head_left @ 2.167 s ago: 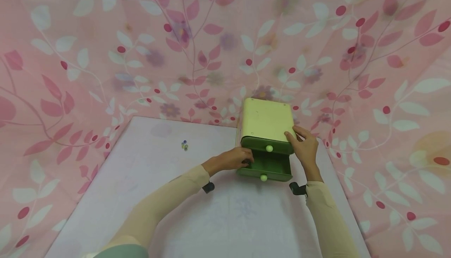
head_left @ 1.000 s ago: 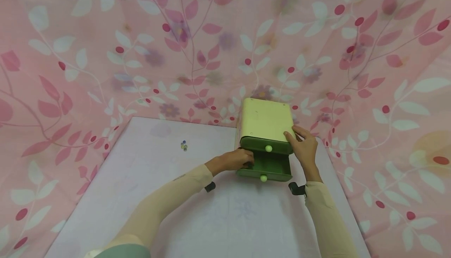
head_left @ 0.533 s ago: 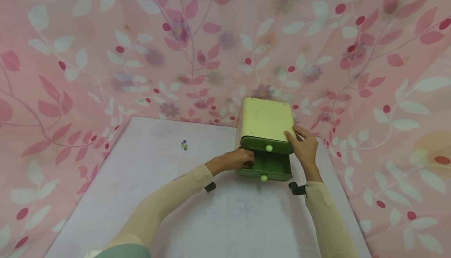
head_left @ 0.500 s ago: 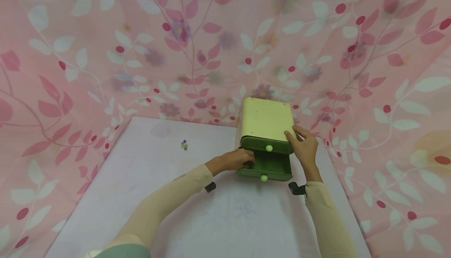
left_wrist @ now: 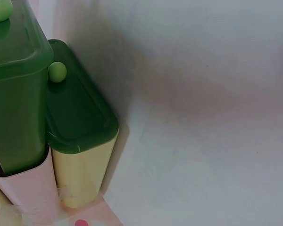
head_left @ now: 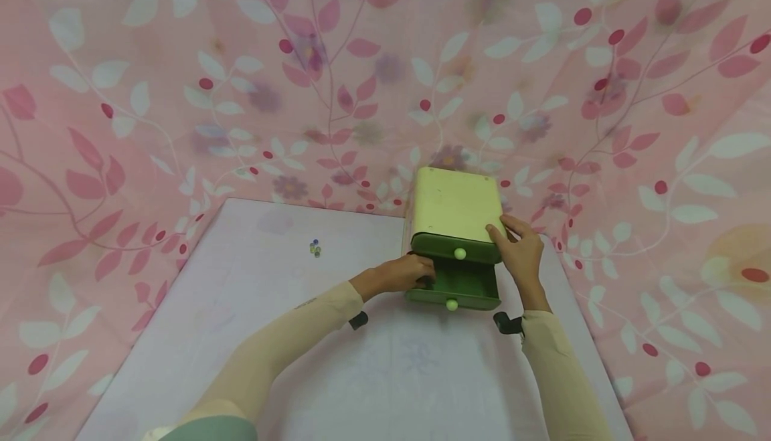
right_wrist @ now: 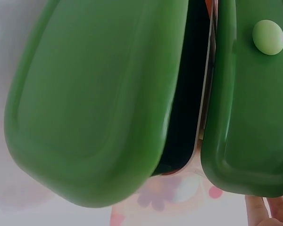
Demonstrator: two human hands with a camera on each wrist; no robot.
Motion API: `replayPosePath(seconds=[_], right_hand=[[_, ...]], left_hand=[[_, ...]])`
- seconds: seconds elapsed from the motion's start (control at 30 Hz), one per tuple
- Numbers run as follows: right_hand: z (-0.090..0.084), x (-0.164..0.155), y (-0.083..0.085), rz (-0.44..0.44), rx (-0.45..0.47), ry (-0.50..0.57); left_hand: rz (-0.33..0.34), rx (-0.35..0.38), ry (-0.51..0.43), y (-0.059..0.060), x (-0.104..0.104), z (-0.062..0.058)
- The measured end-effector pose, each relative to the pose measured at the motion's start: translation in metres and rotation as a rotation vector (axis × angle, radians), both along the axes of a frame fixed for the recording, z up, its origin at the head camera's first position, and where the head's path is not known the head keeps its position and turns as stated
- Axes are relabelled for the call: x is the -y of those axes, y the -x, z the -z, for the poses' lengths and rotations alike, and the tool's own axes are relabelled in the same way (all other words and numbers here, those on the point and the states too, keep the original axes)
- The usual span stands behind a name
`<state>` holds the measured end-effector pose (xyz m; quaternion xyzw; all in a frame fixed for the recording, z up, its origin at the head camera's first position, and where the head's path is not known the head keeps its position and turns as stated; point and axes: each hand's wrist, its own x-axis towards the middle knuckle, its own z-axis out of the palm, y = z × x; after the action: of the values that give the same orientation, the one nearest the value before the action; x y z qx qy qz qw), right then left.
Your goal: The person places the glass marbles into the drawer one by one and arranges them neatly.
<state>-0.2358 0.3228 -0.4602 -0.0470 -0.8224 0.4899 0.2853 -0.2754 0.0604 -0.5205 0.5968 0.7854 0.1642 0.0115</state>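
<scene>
1. Pale lilac cloth covers the surface (head_left: 241, 334), and the nearest stretch of it, between the two sleeved forearms, is bare.
2. Small dark wrist mounts sit on the forearms just short of each hand.
3. Further in, the left hand (head_left: 400, 274) reaches to the left end of the lower drawer (head_left: 458, 290), which is pulled out toward the person. Its fingers (head_left: 424, 274) curl at the drawer's left edge and seem to grip it, though the tips are hidden.
4. This drawer's dark green front carries a pale green knob (head_left: 451, 304). In the right wrist view a dark gap shows between this drawer and the one above it.
5. Just to the right, the right hand (head_left: 521, 253) rests on the right side of the small drawer chest (head_left: 456, 203); its fingers (head_left: 500, 235) bend over the top right corner and hold the chest there.
6. The upper drawer (head_left: 456, 248) is pushed in, its own knob (head_left: 460, 253) facing the person.
7. The chest has a cream yellow top and stands near the far right corner of the surface, close to the back edge.
8. Well to the left, a tiny cluster of coloured beads (head_left: 315, 248) lies alone, with open surface all around it.
9. Farthest away, a pink curtain (head_left: 181, 93) printed with leaves and berries closes in the back and both sides, hanging just behind the chest.
</scene>
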Motion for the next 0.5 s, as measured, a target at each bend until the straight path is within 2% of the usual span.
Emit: replayPosePath(seconds=[0.2, 0.4, 0.5], right_hand=[[0.000, 0.001, 0.000, -0.005, 0.004, 0.008], [0.001, 0.001, 0.001, -0.005, 0.001, 0.012], [-0.012, 0.009, -0.008, -0.019, -0.005, 0.011]], left_hand=[[0.014, 0.005, -0.033, 0.001, 0.002, 0.001], [-0.013, 0.033, -0.094, 0.002, 0.007, 0.002], [-0.015, 0.019, -0.120, 0.002, 0.009, 0.001]])
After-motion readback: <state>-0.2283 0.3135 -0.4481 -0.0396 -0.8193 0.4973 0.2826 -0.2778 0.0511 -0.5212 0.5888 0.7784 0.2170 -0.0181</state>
